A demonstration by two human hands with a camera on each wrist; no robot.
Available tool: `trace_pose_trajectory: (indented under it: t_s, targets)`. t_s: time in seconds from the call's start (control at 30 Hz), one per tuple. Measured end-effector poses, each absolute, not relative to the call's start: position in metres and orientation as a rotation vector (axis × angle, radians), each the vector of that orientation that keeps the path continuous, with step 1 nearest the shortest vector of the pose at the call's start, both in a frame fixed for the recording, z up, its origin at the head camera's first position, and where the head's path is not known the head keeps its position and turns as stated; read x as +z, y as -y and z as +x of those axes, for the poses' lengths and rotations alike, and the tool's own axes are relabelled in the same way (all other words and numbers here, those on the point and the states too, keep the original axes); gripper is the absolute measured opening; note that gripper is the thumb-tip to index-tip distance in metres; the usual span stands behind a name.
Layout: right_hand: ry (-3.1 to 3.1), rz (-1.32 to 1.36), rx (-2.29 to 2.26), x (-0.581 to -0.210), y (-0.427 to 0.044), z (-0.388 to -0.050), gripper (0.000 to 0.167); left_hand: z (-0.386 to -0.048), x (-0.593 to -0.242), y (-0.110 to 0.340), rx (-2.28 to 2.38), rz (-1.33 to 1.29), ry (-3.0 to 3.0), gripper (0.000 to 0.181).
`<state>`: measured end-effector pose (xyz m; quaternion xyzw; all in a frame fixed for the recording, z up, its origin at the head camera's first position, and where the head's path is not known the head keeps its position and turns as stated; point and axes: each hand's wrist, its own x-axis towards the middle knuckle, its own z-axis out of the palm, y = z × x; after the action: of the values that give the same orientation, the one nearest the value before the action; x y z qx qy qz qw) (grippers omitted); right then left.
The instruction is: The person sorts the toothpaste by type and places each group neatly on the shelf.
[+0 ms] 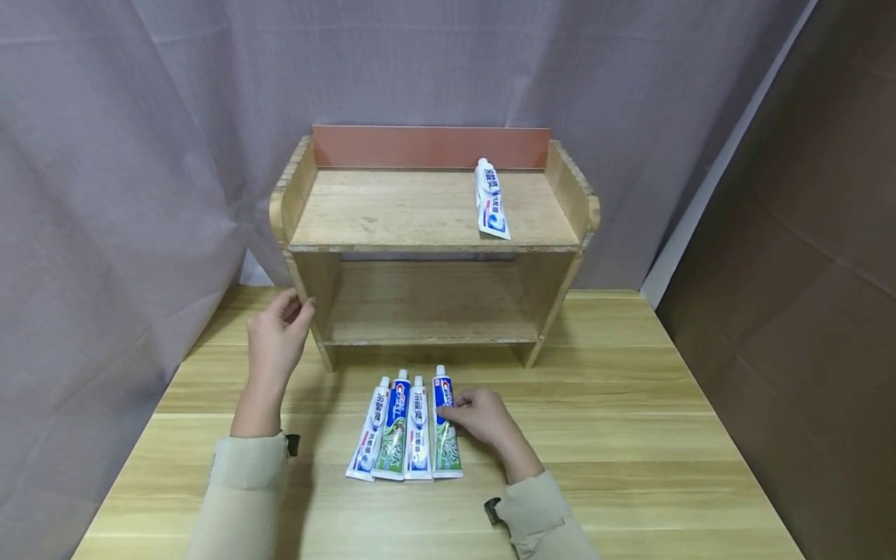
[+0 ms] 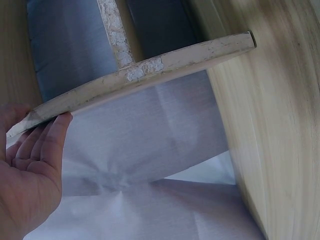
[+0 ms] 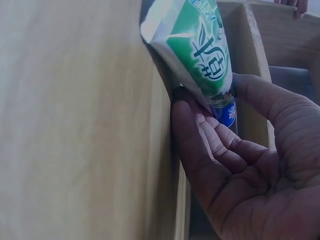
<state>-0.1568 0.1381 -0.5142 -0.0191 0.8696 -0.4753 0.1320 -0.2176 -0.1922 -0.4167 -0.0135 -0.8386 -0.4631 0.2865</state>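
A: Shelf [image 1: 301, 190] contents?
B: 1 tube [image 1: 491, 201], upper board [image 1: 392, 206], right of centre. Left hand [image 1: 275, 334] grips the left side panel [image 2: 165, 65].
A: Right hand [image 1: 485, 418]?
B: Pinching a blue-green tube [image 1: 446, 451]; 3 others [image 1: 396, 432] lie just left, on the tabletop [image 1: 630, 404].

The held tube [image 1: 446, 449] is blue, green and white.

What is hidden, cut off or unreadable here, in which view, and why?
- Head: fine print on the white-and-blue toothpaste tube atop the pale wooden shelf; too small.
- Left wrist: bare left hand; partly cut off by left edge.
- Right wrist: cap of the blue-and-green toothpaste tube; hidden by bare right hand.
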Motion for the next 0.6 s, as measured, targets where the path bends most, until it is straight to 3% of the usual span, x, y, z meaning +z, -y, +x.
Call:
trace_pose_trajectory:
  t_s: [0.6]
  targets:
    - [-2.531,-0.048,-1.424,-0.5155,-0.1414,-0.1555,0.031,-0.2179,-0.4155,0.1918,-1.229,-0.039,2.241,0.024]
